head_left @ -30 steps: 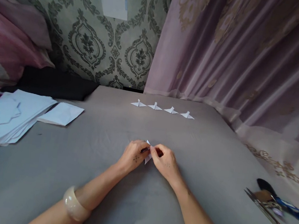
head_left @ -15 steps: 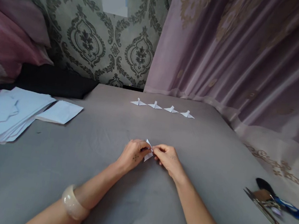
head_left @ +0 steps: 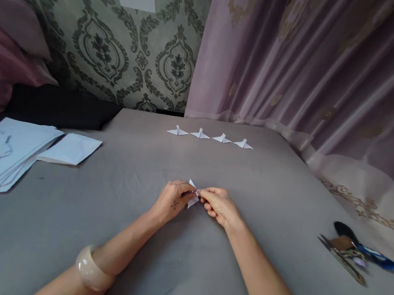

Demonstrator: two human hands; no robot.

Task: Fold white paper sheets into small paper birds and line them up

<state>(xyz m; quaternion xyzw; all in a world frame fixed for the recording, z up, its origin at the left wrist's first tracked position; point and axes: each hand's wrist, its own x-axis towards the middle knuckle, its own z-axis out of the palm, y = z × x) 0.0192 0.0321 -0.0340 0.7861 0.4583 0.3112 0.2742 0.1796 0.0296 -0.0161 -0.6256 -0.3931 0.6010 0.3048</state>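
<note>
Between my hands is a small white folded paper crane [head_left: 192, 202], its pointed wings sticking out above and below the fingers. My left hand [head_left: 173, 199] pinches its left side between thumb and fingers. From the other side my right hand [head_left: 219, 204] is closed on the paper with thumb and forefinger, the other fingers curled under. The fingertips hide the crane's middle. Beyond the hands, several finished-looking paper cranes [head_left: 200, 134] stand in a row near the far edge, wings spread.
On the left lie a stack of white paper sheets [head_left: 9, 153] and a smaller folded sheet [head_left: 73, 148], with a black cloth [head_left: 54, 106] behind. Thread snips [head_left: 343, 260] and blue-handled scissors [head_left: 376, 254] rest at right on the grey covered surface [head_left: 138, 154]. Curtains [head_left: 265, 60] hang behind.
The view has turned slightly to the right. Both hands stay on the paper crane, and my right hand's thumb and forefinger have shifted a little over it. The row of cranes is unmoved.
</note>
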